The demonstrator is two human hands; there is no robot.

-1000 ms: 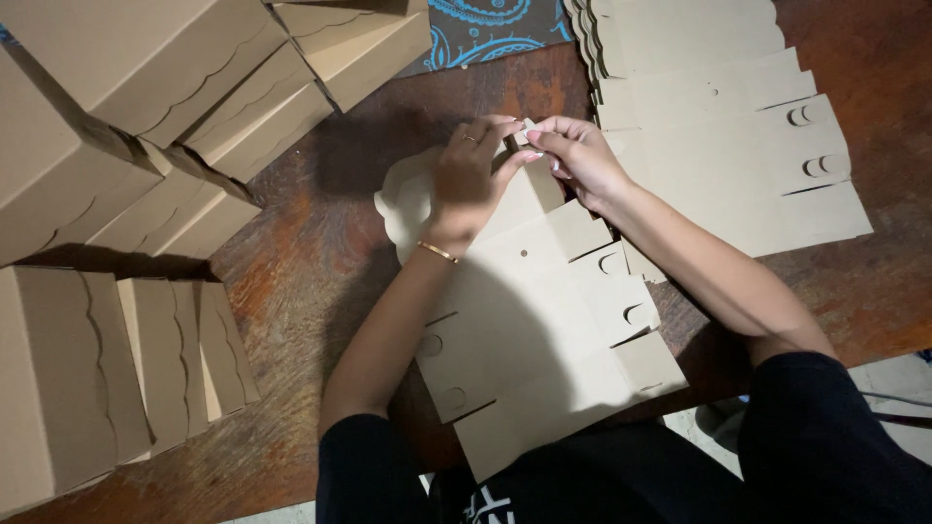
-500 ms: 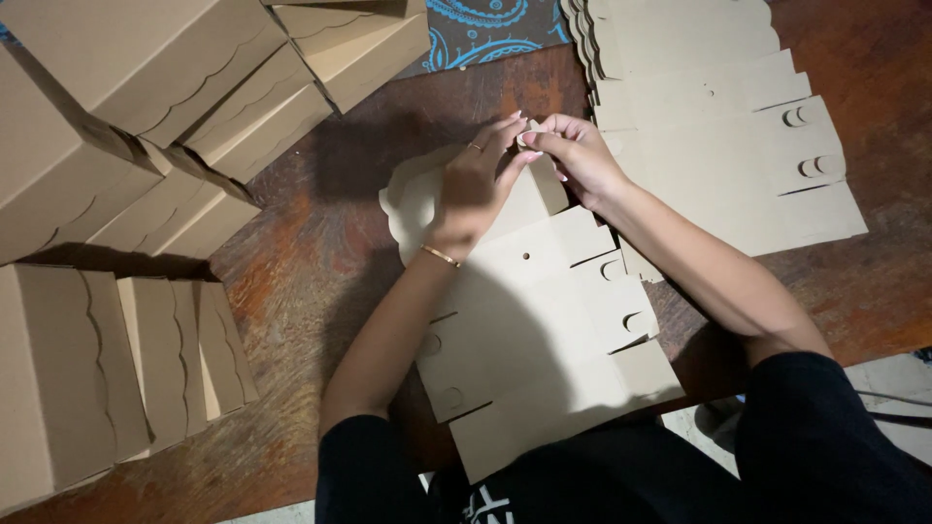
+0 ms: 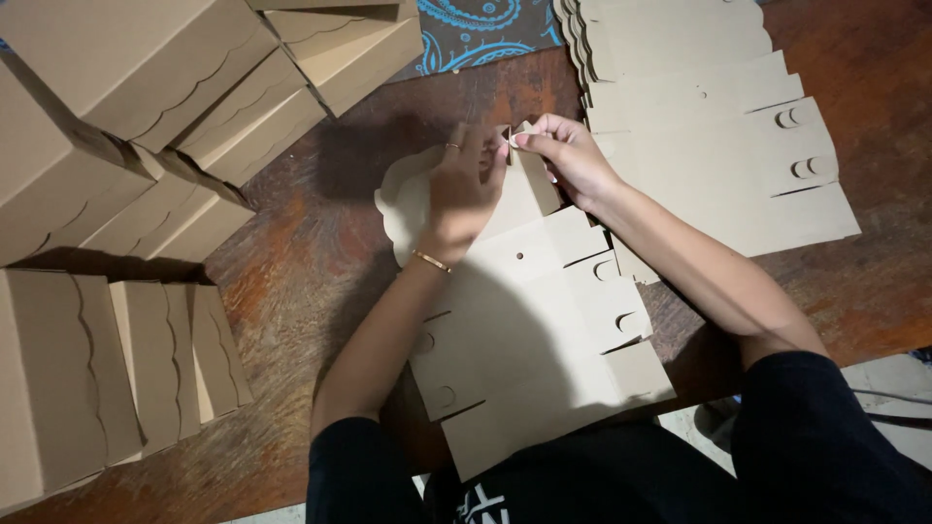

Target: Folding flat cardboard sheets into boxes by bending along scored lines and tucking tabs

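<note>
A flat, die-cut sheet of brown cardboard [image 3: 524, 330], an unfolded box blank with slots and a scalloped edge, is laid on the dark, worn wooden table [image 3: 291, 272] directly in front of the person, its near end hanging over the table edge above the lap. The left hand [image 3: 464, 189] is pressed flat on the blank's far part, fingers together, a thin bracelet at the wrist. The right hand [image 3: 571, 160] is closed in a pinch on a small upright tab [image 3: 529, 165] at the blank's far end, the tab being raised off the surface. A tear or a crooked crease could be caused at the tab if it is bent away from its score line, and the overhanging blank could be pulled askew should the pressing hand slip. A stack of flat blanks [image 3: 699, 126] is spread at the far right, and finished brown cardboard boxes [image 3: 126, 97] are piled at the left. A blue patterned cloth [image 3: 485, 29] is seen at the far edge. The lighting is dim, and pale floor shows below the table.
</note>
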